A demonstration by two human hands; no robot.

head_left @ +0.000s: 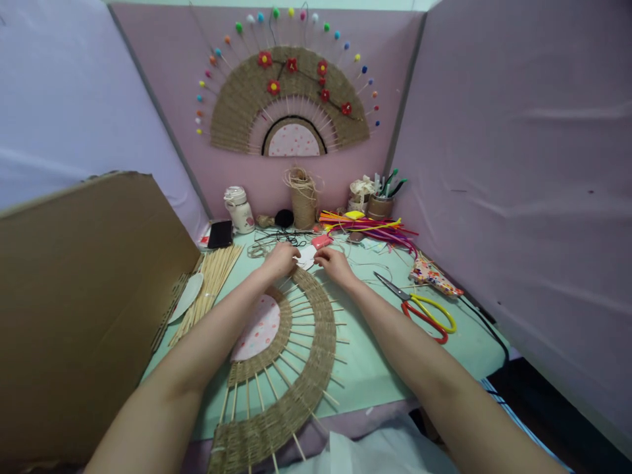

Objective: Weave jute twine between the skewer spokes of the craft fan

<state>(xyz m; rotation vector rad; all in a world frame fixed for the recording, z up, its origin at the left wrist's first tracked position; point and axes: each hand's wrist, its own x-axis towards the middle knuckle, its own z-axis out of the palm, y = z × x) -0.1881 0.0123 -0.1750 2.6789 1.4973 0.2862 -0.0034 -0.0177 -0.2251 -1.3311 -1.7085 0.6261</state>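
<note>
A half-made fan of jute twine woven over wooden sticks (301,342) lies on the pale green table (375,362), with a pink dotted half-circle at its middle. Both my hands rest at its far end. My left hand (281,258) has its fingers curled at the top of the outer woven band. My right hand (334,263) is also curled, fingertips pinched near the same spot beside a small white piece (307,257). What the fingers hold is too small to make out.
A finished fan (291,99) with red flowers and coloured pins hangs on the back wall. Red-and-yellow scissors (424,309) lie right; a stick bundle (212,283) and cardboard sheet (83,296) left. A twine spool (303,197), jar (239,209), coloured pipe cleaners (370,227) stand behind.
</note>
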